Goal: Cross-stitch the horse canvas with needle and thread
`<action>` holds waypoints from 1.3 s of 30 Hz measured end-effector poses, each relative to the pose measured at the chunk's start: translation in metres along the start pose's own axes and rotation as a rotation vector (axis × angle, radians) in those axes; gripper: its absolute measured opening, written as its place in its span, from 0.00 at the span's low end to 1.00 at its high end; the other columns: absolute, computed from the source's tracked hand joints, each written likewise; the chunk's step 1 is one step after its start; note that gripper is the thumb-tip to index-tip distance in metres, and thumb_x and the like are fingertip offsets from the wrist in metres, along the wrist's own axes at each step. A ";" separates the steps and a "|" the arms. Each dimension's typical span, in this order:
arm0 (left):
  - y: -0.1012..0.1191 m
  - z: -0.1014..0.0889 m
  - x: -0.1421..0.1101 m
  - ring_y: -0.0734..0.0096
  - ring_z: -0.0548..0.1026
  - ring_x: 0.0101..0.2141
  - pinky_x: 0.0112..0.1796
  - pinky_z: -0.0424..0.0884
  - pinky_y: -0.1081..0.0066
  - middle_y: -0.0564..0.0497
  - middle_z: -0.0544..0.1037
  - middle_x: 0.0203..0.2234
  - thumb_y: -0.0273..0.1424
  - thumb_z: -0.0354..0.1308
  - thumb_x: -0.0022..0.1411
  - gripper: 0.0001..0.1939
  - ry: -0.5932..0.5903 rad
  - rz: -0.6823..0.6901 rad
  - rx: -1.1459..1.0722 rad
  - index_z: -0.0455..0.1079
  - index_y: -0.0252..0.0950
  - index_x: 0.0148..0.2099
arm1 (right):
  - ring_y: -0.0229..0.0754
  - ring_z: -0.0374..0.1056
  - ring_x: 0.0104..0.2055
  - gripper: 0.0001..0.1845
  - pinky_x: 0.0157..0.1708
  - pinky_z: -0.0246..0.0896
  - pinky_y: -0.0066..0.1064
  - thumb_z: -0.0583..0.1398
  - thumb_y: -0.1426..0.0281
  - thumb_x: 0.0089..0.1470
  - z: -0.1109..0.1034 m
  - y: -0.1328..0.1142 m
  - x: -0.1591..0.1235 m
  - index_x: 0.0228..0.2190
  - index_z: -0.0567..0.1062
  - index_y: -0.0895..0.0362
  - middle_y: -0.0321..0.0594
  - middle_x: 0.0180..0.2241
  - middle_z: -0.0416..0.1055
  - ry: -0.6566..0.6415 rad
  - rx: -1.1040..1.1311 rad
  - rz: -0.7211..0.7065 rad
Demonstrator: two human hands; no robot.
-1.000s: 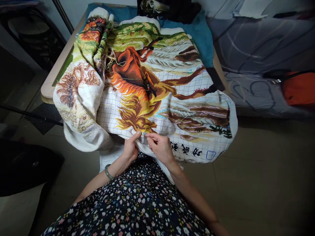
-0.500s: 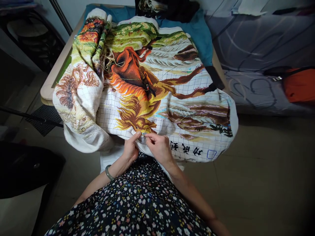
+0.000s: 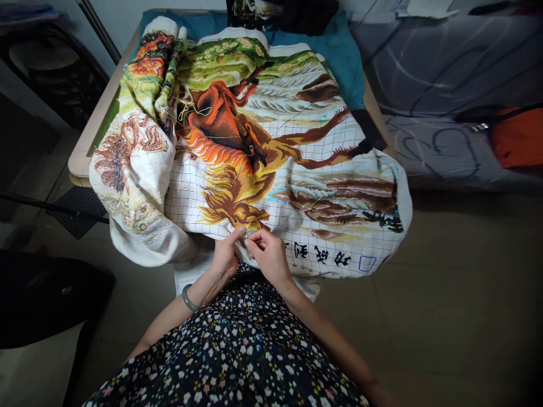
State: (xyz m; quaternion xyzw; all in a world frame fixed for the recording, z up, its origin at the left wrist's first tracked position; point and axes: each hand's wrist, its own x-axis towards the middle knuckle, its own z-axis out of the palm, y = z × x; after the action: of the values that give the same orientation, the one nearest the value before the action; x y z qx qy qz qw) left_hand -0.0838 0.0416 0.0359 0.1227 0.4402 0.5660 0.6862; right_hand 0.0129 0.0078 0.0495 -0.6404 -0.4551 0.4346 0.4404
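A large cross-stitch canvas (image 3: 186, 198) with a partly stitched horse on a blue grid lies over the table, its near edge hanging by my lap. My left hand (image 3: 225, 254) grips that edge just below the horse's head, thumb on top and fingers under the cloth. Close beside it, my right hand (image 3: 268, 253) is closed in a pinch at the cloth by the horse's muzzle. Whatever sits between those fingertips is too small to make out. Loose yellowish threads (image 3: 199, 110) lie across the stitched red part. The canvas's left side is rolled, showing its back.
Beneath the canvas are a pale-edged table (image 3: 80, 152) and a teal cloth (image 3: 354, 73). A dark bundle (image 3: 305, 17) sits at the back. On the right stands a grey patterned sofa (image 3: 424, 73) with an orange bag (image 3: 517, 138). A black bar (image 3: 51, 203) extends at left.
My right hand has shifted slightly left and down, its fingertips now nearer my left thumb. My left hand keeps its hold on the canvas edge. The view has moved slightly.
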 end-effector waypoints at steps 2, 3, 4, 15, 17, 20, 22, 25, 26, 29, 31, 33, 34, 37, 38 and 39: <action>0.000 0.001 0.001 0.66 0.77 0.40 0.49 0.67 0.65 0.51 0.80 0.36 0.27 0.72 0.40 0.27 -0.001 0.005 0.004 0.73 0.37 0.46 | 0.37 0.67 0.21 0.08 0.22 0.65 0.27 0.60 0.64 0.50 0.000 0.001 0.000 0.25 0.72 0.55 0.36 0.23 0.72 0.000 0.010 -0.012; 0.000 0.002 0.001 0.67 0.77 0.38 0.48 0.68 0.66 0.52 0.80 0.35 0.27 0.72 0.40 0.27 0.001 0.007 0.007 0.73 0.37 0.46 | 0.37 0.67 0.21 0.08 0.22 0.65 0.27 0.60 0.64 0.50 0.000 0.001 0.000 0.25 0.72 0.55 0.36 0.23 0.72 -0.002 0.017 -0.011; 0.000 0.003 0.001 0.69 0.76 0.37 0.47 0.68 0.66 0.52 0.80 0.34 0.27 0.72 0.39 0.27 0.006 0.009 0.009 0.73 0.37 0.46 | 0.37 0.67 0.20 0.08 0.22 0.65 0.28 0.60 0.64 0.50 0.001 0.001 0.000 0.25 0.71 0.55 0.36 0.22 0.72 -0.001 0.023 -0.011; 0.003 0.008 0.000 0.71 0.74 0.32 0.42 0.69 0.68 0.52 0.80 0.34 0.26 0.72 0.38 0.29 0.043 0.024 0.003 0.74 0.38 0.47 | 0.39 0.69 0.22 0.08 0.23 0.65 0.28 0.59 0.65 0.52 0.003 0.006 -0.002 0.25 0.73 0.56 0.37 0.22 0.73 0.064 -0.042 -0.085; 0.003 0.009 -0.001 0.70 0.75 0.33 0.42 0.69 0.68 0.52 0.80 0.34 0.27 0.72 0.38 0.29 0.042 0.023 0.004 0.74 0.38 0.47 | 0.39 0.69 0.22 0.09 0.22 0.64 0.28 0.60 0.64 0.51 0.003 0.006 -0.002 0.25 0.74 0.56 0.37 0.21 0.73 0.068 -0.028 -0.072; 0.002 0.008 -0.002 0.69 0.76 0.35 0.45 0.69 0.67 0.52 0.80 0.35 0.27 0.73 0.39 0.30 0.028 0.023 -0.004 0.73 0.38 0.48 | 0.38 0.68 0.20 0.09 0.22 0.64 0.28 0.60 0.64 0.50 0.003 0.005 -0.001 0.25 0.73 0.56 0.36 0.19 0.71 0.053 0.049 -0.009; 0.000 0.007 -0.003 0.68 0.77 0.37 0.46 0.69 0.67 0.52 0.80 0.35 0.27 0.73 0.40 0.30 0.023 0.022 -0.015 0.73 0.38 0.49 | 0.38 0.68 0.19 0.09 0.21 0.64 0.28 0.61 0.63 0.49 0.003 0.003 0.000 0.25 0.73 0.56 0.35 0.18 0.70 0.041 0.094 0.033; -0.003 0.003 -0.004 0.67 0.77 0.38 0.47 0.68 0.67 0.52 0.81 0.36 0.27 0.73 0.41 0.29 0.027 0.004 -0.038 0.73 0.38 0.49 | 0.37 0.67 0.18 0.09 0.21 0.64 0.28 0.62 0.64 0.47 0.003 0.000 0.000 0.25 0.73 0.57 0.34 0.18 0.70 0.027 0.130 0.080; -0.004 0.002 -0.005 0.67 0.77 0.38 0.47 0.68 0.66 0.52 0.81 0.36 0.27 0.73 0.42 0.29 0.031 -0.006 -0.045 0.73 0.38 0.49 | 0.37 0.68 0.18 0.09 0.20 0.64 0.28 0.62 0.64 0.47 0.003 -0.001 0.000 0.26 0.73 0.57 0.34 0.19 0.70 0.031 0.143 0.093; -0.005 0.000 -0.005 0.66 0.77 0.38 0.48 0.68 0.65 0.51 0.81 0.35 0.28 0.72 0.43 0.27 0.035 -0.043 -0.073 0.74 0.37 0.48 | 0.37 0.68 0.18 0.11 0.20 0.65 0.28 0.64 0.63 0.46 0.003 -0.005 0.003 0.30 0.69 0.55 0.32 0.21 0.71 0.078 0.176 0.098; -0.006 -0.001 -0.005 0.65 0.77 0.39 0.50 0.68 0.65 0.51 0.81 0.34 0.28 0.72 0.43 0.27 0.034 -0.070 -0.097 0.74 0.36 0.48 | 0.38 0.69 0.19 0.13 0.21 0.65 0.28 0.64 0.64 0.47 0.002 -0.008 0.007 0.33 0.67 0.54 0.30 0.21 0.71 0.099 0.160 0.061; -0.007 -0.002 -0.006 0.65 0.77 0.39 0.51 0.68 0.64 0.51 0.81 0.33 0.28 0.72 0.43 0.27 0.033 -0.085 -0.118 0.74 0.36 0.48 | 0.38 0.70 0.20 0.13 0.24 0.67 0.29 0.63 0.65 0.49 0.000 -0.009 0.012 0.36 0.67 0.54 0.29 0.20 0.70 0.067 0.108 0.001; -0.007 -0.002 -0.007 0.66 0.77 0.39 0.51 0.67 0.64 0.51 0.81 0.34 0.28 0.72 0.42 0.27 0.033 -0.086 -0.127 0.75 0.36 0.48 | 0.39 0.71 0.21 0.13 0.25 0.68 0.29 0.61 0.65 0.51 -0.002 -0.010 0.014 0.38 0.68 0.54 0.29 0.21 0.70 0.036 0.070 -0.032; -0.010 -0.004 -0.009 0.63 0.78 0.42 0.52 0.67 0.63 0.51 0.82 0.35 0.28 0.72 0.42 0.29 0.026 -0.061 -0.138 0.75 0.37 0.49 | 0.39 0.72 0.24 0.08 0.27 0.67 0.29 0.57 0.66 0.56 -0.005 -0.013 0.019 0.39 0.70 0.54 0.33 0.23 0.72 -0.044 -0.089 -0.120; -0.011 -0.004 -0.010 0.62 0.78 0.43 0.53 0.67 0.62 0.50 0.82 0.36 0.28 0.72 0.42 0.29 0.022 -0.050 -0.135 0.75 0.37 0.50 | 0.39 0.71 0.24 0.06 0.27 0.66 0.29 0.56 0.66 0.57 -0.006 -0.015 0.020 0.36 0.70 0.54 0.34 0.23 0.72 -0.059 -0.152 -0.140; -0.012 -0.004 -0.011 0.60 0.78 0.45 0.53 0.68 0.61 0.50 0.82 0.38 0.28 0.72 0.42 0.30 0.018 -0.043 -0.127 0.74 0.37 0.50 | 0.39 0.71 0.23 0.05 0.26 0.64 0.29 0.56 0.67 0.58 -0.007 -0.017 0.021 0.33 0.70 0.54 0.34 0.23 0.72 -0.076 -0.206 -0.150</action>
State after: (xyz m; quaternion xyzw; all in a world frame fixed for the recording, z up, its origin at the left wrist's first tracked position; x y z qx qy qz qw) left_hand -0.0783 0.0267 0.0309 0.0642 0.4119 0.5789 0.7008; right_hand 0.0206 0.0307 0.0643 -0.6295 -0.5603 0.3753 0.3858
